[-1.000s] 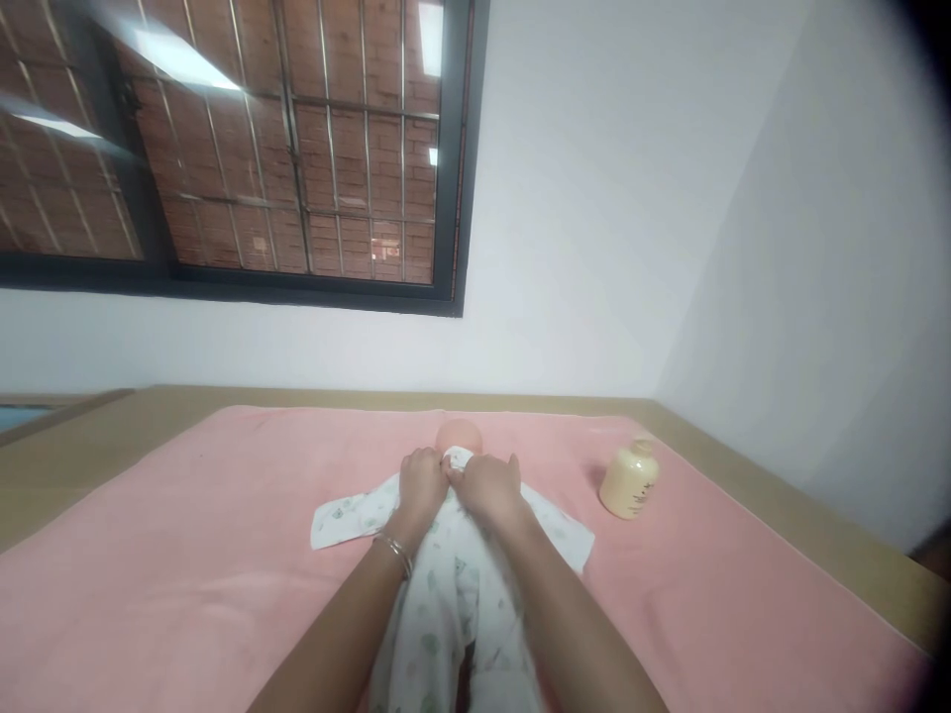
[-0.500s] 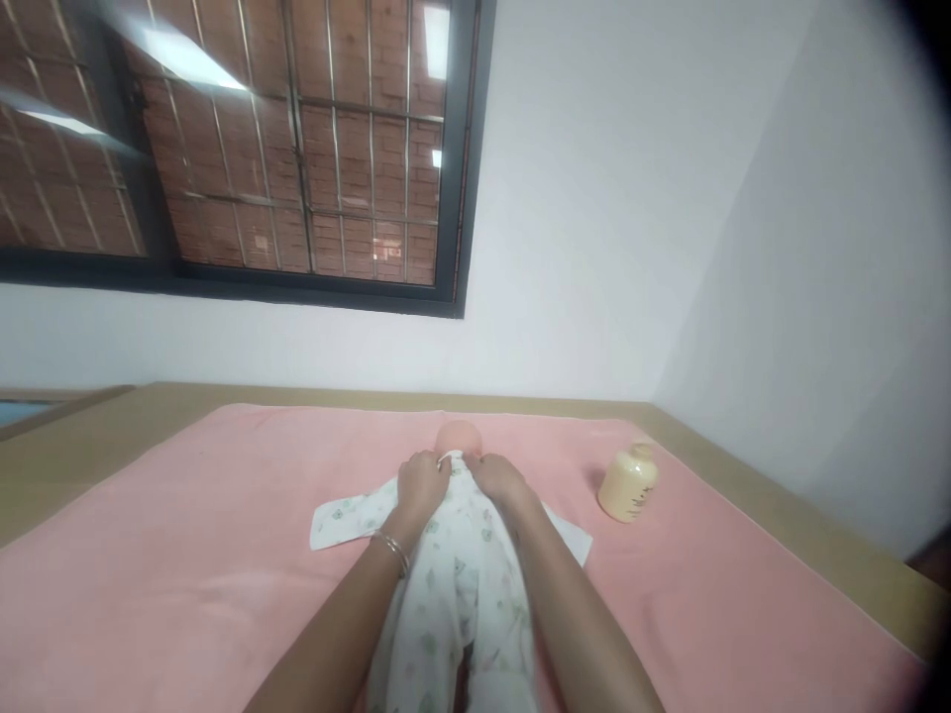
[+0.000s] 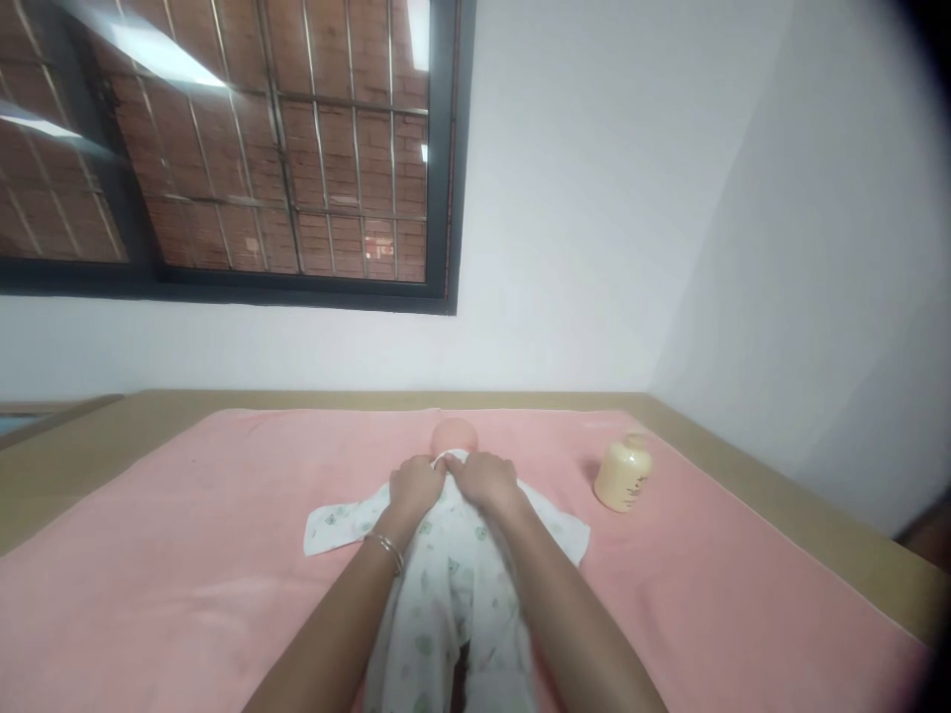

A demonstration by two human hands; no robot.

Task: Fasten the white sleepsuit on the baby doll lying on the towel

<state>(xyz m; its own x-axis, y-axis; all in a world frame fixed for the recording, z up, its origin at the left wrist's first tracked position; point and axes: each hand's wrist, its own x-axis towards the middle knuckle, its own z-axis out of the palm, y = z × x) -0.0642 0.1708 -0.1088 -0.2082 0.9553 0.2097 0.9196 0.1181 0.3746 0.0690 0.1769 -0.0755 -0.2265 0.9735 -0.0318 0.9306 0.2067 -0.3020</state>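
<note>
What looks like a baby doll [image 3: 453, 436] lies on the pink blanket with its smooth round head away from me. White baby clothes [image 3: 438, 555] with small green prints cover it, the sleeves spread out to both sides and the legs toward me. At the neckline, my left hand [image 3: 417, 487] pinches the collar cloth from the left. Close beside it, my right hand [image 3: 486, 480] is closed on the same collar from the right, thumb on the fabric. The doll's body is hidden under the cloth.
A cream-coloured bottle [image 3: 624, 473] stands on the pink blanket [image 3: 223, 515] to the right. Wooden edges [image 3: 773, 495] border the blanket. White wall [image 3: 565, 248] and a barred window [image 3: 297, 149] rise behind. Something dark and blurred shows at the far right edge.
My right hand has shifted left along the collar, its thumb now near my left hand. The view has moved slightly. Both hands stay on the clothes.
</note>
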